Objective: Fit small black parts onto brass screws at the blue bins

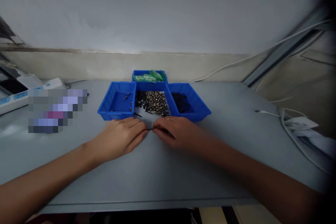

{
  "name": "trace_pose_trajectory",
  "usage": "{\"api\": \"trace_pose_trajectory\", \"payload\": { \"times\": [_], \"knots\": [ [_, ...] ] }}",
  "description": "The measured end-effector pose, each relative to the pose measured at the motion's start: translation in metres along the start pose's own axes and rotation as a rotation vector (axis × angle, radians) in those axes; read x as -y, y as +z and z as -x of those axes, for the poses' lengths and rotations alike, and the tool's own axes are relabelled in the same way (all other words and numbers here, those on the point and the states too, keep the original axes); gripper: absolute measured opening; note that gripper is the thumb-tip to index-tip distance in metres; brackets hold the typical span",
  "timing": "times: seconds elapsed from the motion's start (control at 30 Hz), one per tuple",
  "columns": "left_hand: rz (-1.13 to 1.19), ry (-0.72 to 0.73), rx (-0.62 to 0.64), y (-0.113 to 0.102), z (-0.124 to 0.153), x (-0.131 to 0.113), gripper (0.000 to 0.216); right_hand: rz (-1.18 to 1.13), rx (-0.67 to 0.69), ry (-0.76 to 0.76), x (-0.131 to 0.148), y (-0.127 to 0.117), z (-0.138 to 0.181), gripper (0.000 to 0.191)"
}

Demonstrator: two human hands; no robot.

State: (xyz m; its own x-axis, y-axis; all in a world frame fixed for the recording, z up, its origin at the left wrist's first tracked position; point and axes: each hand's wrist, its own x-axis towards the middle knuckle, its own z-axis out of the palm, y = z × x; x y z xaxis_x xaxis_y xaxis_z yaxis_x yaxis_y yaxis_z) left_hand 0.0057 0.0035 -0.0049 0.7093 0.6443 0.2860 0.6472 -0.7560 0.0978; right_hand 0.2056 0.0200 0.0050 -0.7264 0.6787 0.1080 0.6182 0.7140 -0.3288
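Observation:
Both hands rest on the grey table [157,168], fingertips meeting just in front of a loose pile of brass and black screws [152,102]. My left hand [119,137] has its fingers pressed together, pinching one end of a small dark screw [149,129]. My right hand [176,132] pinches the other end, fingers closed. A blue tray on the left [115,112] holds a few screws. To the right, another blue tray [202,111] holds black screws. A third blue tray behind [136,74] holds green pieces.
A white power strip [18,96] lies at the far left beside a blurred-out patch. White cables [286,119] and a tag lie at the right. A wall rises behind the table. The table's near edge runs along the bottom.

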Motion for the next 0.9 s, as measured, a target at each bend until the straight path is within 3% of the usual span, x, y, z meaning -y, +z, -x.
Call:
{"api": "trace_pose_trajectory", "payload": {
  "times": [0.13,0.27,0.4,0.6,0.67,0.77,0.9],
  "knots": [
    [0.165,-0.015,0.106,0.001,-0.001,0.001,0.023,-0.197,-0.050,-0.046,0.005,-0.006,0.002,0.014],
    [0.220,0.015,0.128,0.001,-0.002,0.000,0.020,-0.264,-0.052,-0.081,0.008,-0.006,0.004,0.013],
    [0.184,-0.049,0.120,0.001,-0.002,0.001,0.022,-0.144,-0.106,-0.201,0.002,-0.003,0.005,0.019],
    [0.070,-0.100,0.137,-0.001,-0.001,0.000,0.024,0.095,0.017,-0.316,-0.003,-0.006,0.005,0.021],
    [0.014,-0.138,0.135,-0.002,0.000,0.000,0.024,0.169,-0.018,-0.330,-0.003,-0.009,0.005,0.022],
    [-0.127,-0.201,0.111,0.001,0.001,0.003,0.030,0.286,-0.191,-0.234,-0.009,-0.018,0.004,0.026],
    [-0.262,-0.235,0.108,0.007,0.002,0.006,0.035,0.434,-0.377,0.109,-0.030,-0.028,0.006,0.030]
  ]
}}
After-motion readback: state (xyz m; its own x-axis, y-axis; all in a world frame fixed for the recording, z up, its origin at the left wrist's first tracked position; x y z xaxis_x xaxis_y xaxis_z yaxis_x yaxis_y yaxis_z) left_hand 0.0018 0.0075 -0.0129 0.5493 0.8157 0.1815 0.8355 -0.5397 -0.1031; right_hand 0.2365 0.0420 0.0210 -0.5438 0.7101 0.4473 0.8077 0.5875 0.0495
